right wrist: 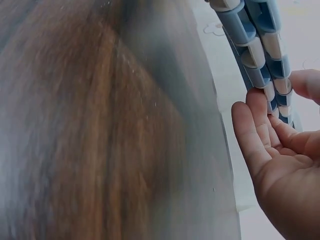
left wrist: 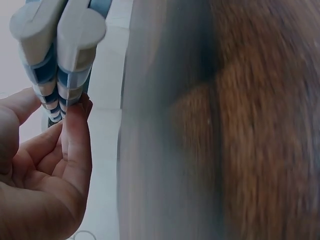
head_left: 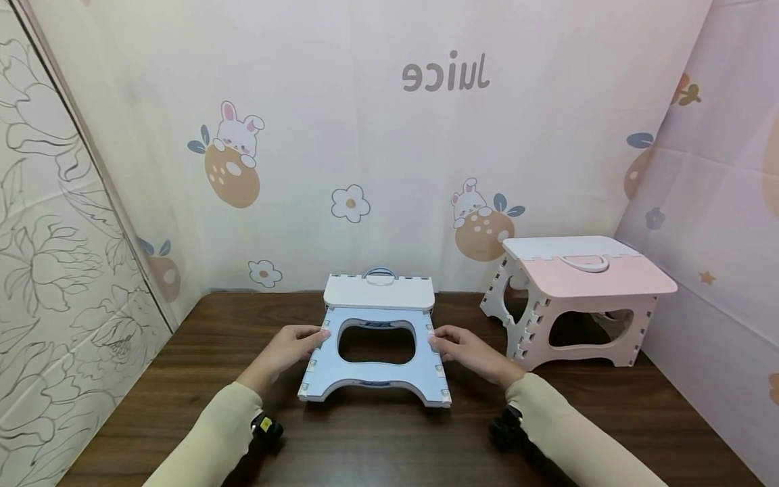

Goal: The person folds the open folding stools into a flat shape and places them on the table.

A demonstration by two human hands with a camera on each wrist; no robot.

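Observation:
A folding step stool (head_left: 381, 371), light blue with a white section and a small handle at its far end, is folded into flat layers. My left hand (head_left: 289, 352) grips its left edge, thumb on the upper face and fingers beneath. On the opposite edge my right hand (head_left: 465, 348) pinches it the same way. In the left wrist view the stool's stacked hinge edge (left wrist: 75, 55) sits between my thumb and fingers. The right wrist view shows the blue and white hinge segments (right wrist: 255, 55) held likewise, with the table below.
An unfolded pink and white folding stool (head_left: 602, 281) stands at the back right of the dark wooden table (head_left: 377, 446). Behind the table hangs a printed curtain (head_left: 365, 135). Similar cloth closes off the right side, and a flower-patterned panel (head_left: 49, 270) stands on the left.

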